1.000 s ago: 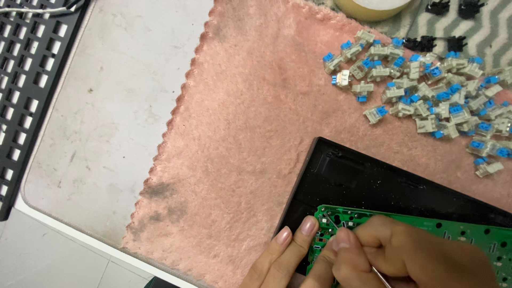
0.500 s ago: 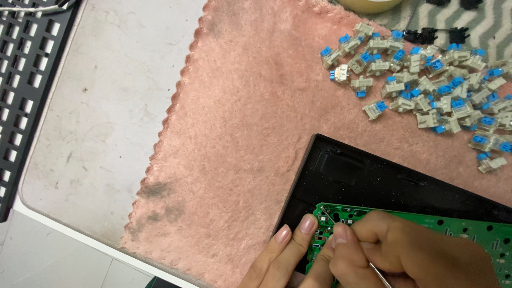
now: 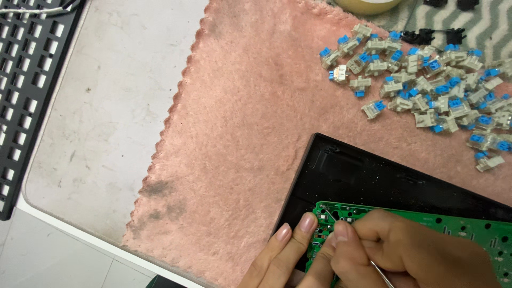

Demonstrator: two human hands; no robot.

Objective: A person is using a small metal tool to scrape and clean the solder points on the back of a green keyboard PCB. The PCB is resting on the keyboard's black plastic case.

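A: What is seen nearest?

B: A green circuit board [image 3: 426, 229] is seen at the lower right, seated in a black tray-like case [image 3: 362, 178]; its corner is steadied by the fingertips of the left hand [image 3: 277, 258], which is held flat and grips nothing; a thin metal tool [image 3: 381, 273] is pinched in the closed right hand [image 3: 405, 256].

A: How is the board judged to handle?

B: It is judged light, stiff and fragile; it is best taken by its bare edges.

A: And farther off?

B: A soft, stained pink cloth [image 3: 240, 133] is spread on the pale surface [image 3: 106, 106]; small hard blue-topped switches [image 3: 426, 90] are heaped beyond; a black perforated plate [image 3: 26, 80] is laid at far left.
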